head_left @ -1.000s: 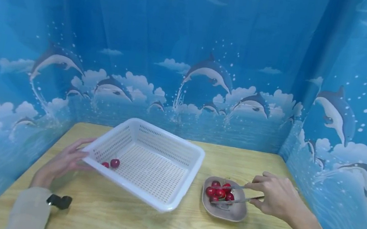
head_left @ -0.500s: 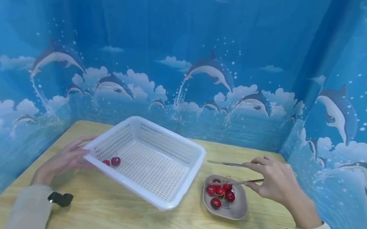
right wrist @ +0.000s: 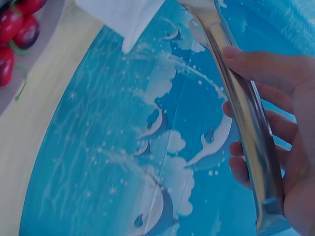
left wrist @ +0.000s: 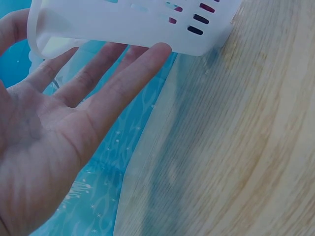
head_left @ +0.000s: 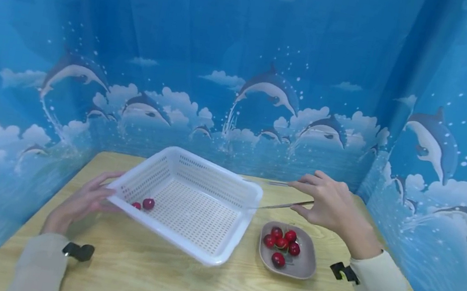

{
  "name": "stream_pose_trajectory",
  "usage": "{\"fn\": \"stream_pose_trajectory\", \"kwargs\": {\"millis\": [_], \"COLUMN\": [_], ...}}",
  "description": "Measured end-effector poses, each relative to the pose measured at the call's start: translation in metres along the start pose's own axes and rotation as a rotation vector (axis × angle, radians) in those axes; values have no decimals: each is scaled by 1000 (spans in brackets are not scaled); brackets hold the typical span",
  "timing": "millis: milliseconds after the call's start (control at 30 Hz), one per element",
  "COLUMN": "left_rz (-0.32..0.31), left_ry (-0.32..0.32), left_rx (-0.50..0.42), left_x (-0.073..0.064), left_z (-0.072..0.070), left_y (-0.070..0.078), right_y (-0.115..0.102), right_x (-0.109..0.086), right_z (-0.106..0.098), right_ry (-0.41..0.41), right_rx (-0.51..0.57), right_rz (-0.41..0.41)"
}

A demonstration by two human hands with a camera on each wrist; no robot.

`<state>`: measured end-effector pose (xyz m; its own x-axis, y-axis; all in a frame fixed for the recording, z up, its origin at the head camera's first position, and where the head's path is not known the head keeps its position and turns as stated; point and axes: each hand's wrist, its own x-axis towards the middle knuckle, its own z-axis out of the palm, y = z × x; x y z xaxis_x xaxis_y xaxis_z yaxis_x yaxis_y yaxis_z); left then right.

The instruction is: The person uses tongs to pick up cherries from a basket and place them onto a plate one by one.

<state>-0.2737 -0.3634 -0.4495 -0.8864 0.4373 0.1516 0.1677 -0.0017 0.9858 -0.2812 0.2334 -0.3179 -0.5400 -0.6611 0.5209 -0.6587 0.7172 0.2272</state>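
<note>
My left hand (head_left: 86, 201) holds the white perforated plastic basket (head_left: 196, 215) at its left corner. In the left wrist view, straight fingers (left wrist: 128, 83) reach beneath its rim, and the thumb is partly cut off. Two dark red cherries (head_left: 148, 204) lie at the basket's left end. Metal tongs (head_left: 282, 205) are gripped in my right hand (head_left: 333, 205); their arms are spread, and the tips reach the basket's right rim. I see no cherry between them. Below that hand, a small pinkish-grey bowl (head_left: 305, 268) holds several cherries (head_left: 278, 260), some with green stems.
Both containers are over a light wooden table (head_left: 142, 272). A blue dolphin-print curtain (head_left: 210, 61) encloses the back and both sides. Black straps (head_left: 79, 251) sit at the sleeve cuffs.
My right hand has lifted the tongs out of the bowl and carried them up and left to the basket's right rim. One cherry sits apart from the cluster. The left hand stays put.
</note>
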Motion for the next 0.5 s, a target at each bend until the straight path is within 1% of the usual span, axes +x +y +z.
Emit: {"fn": "stream_pose_trajectory", "kwargs": {"millis": [200, 400, 500], "left_rz": [-5, -8, -4], "left_ry": [9, 19, 17], "left_rx": [-13, -25, -25], "left_x": [1, 1, 1], "left_z": [0, 2, 3], "left_y": [-1, 0, 0], "right_y": [-10, -19, -24], "right_x": [26, 46, 55], "right_z": [8, 17, 20], "right_ry": [-30, -7, -15], "right_rx": [23, 45, 59], "right_rz": [-14, -47, -48]}}
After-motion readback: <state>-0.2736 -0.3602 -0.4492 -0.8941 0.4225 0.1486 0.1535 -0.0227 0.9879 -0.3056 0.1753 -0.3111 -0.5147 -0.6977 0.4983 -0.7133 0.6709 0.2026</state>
